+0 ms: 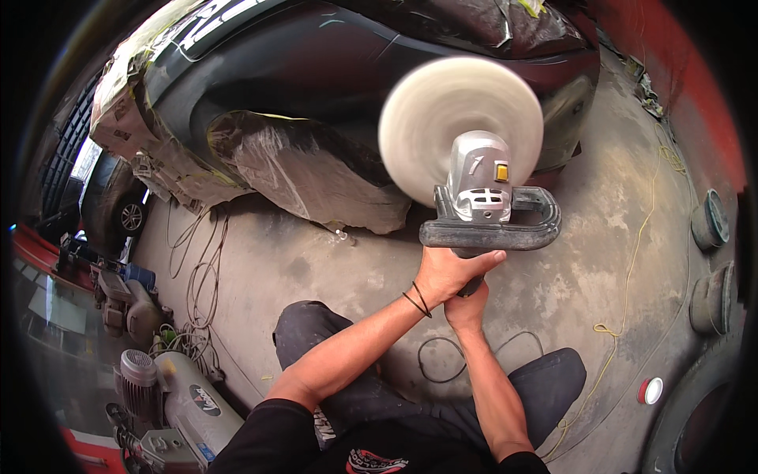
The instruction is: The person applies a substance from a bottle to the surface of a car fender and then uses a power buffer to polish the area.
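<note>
A rotary polisher [478,170] with a grey head, a yellow button and a black loop handle is held up in front of me. Its large round white pad [418,118] looks smeared, as if spinning. My left hand [444,272], with a dark band at its wrist, is closed round the body just behind the loop handle. Lower down, my right hand [467,306] grips the rear of the body. Beyond is the dark side of a car [308,71]; the pad overlaps it, and I cannot tell whether they touch.
Plastic sheeting [316,170] masks the wheel area, and masking paper [122,118] covers the car's left end. Hoses [209,276] and a compressor [197,391] lie to the left. A yellow cord [632,261], buckets [711,300] and a tyre [695,426] are at the right.
</note>
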Available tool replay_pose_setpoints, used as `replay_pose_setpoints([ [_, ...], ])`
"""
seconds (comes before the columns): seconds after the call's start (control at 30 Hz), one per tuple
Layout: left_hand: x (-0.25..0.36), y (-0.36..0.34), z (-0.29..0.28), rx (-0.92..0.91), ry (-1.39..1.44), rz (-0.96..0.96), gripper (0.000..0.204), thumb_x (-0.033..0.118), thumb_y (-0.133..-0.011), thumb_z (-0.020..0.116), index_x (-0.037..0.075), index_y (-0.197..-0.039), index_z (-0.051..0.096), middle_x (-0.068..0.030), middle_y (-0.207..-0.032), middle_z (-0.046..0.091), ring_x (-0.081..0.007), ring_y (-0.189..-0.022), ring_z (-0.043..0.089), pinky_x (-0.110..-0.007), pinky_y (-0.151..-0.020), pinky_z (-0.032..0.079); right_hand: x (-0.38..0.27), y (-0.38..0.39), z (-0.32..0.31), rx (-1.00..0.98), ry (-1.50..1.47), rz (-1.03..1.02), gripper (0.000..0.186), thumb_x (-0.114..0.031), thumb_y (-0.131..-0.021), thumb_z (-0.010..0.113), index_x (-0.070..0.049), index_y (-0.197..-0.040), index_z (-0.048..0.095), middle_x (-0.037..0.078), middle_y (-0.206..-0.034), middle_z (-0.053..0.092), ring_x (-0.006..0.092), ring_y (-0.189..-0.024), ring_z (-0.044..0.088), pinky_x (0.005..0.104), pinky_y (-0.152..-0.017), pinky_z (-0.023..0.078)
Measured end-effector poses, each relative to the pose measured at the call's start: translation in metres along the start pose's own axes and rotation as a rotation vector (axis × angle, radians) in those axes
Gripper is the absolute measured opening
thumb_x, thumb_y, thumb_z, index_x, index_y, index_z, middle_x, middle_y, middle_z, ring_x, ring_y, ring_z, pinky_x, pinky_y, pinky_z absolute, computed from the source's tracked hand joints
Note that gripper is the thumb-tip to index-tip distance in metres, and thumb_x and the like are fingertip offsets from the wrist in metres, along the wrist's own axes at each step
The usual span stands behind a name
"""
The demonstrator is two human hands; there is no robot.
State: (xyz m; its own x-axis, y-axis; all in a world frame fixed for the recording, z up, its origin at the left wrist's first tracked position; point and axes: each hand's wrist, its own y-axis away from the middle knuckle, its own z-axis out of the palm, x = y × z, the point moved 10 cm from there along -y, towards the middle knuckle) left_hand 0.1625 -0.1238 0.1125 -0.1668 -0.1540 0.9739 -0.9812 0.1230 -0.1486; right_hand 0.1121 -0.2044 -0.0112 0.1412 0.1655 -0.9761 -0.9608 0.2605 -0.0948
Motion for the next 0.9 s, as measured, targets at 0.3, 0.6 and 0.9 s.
replay_pose_setpoints([
  [0.3,-0.029,0.025,-0.102,0.244,0.492,-0.092,0.056,0.031,-0.092,0.083,-0.002,-0.131,0.061,-0.0173,-0.113,0.075,-0.0261,-0.101,0.077,-0.041,-0.092,0.065,-0.061,-0.003,0.058,-0.186,0.527,-0.141,0.031,-0.017,-0.078,0.083,-0.004,-0.102,0.066,0.021,-0.087,0.077,0.0469,-0.084,0.075,0.0531,-0.074,0.059],
  [0.6,-0.067,0.044,-0.113,0.262,0.466,-0.193,0.052,0.027,-0.093,0.084,-0.002,-0.13,0.062,-0.0152,-0.112,0.075,-0.0252,-0.101,0.077,-0.041,-0.093,0.064,-0.025,0.013,0.065,-0.252,0.548,0.003,0.032,-0.018,-0.077,0.082,-0.004,-0.102,0.066,0.023,-0.089,0.077,0.0489,-0.088,0.075,0.0545,-0.077,0.059],
  [0.9,-0.006,0.001,-0.095,0.102,0.399,0.007,0.055,0.031,-0.092,0.08,-0.003,-0.132,0.062,-0.0168,-0.111,0.074,-0.0272,-0.101,0.077,-0.041,-0.09,0.064,-0.065,-0.013,0.055,-0.14,0.517,-0.08,0.035,-0.016,-0.079,0.083,-0.004,-0.107,0.066,0.021,-0.091,0.078,0.0446,-0.09,0.077,0.0512,-0.079,0.059],
])
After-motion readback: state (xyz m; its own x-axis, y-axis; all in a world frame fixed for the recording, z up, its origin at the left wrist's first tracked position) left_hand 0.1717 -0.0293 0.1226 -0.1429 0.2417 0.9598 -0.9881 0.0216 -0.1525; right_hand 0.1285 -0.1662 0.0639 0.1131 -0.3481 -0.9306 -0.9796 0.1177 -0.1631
